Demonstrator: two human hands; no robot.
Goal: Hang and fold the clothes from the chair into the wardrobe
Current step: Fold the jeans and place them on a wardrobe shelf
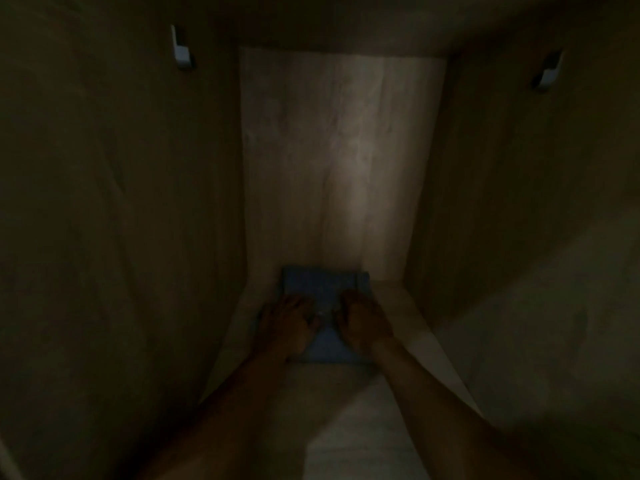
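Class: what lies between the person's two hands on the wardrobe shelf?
In the head view, a strip of folded blue cloth lies between the left hand and right hand.

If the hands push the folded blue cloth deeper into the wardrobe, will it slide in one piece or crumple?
The folded blue cloth lies flat, so it is probably floppy and light. The shelf looks smooth, so it may slide; with left hand and right hand on top, it should bunch little.
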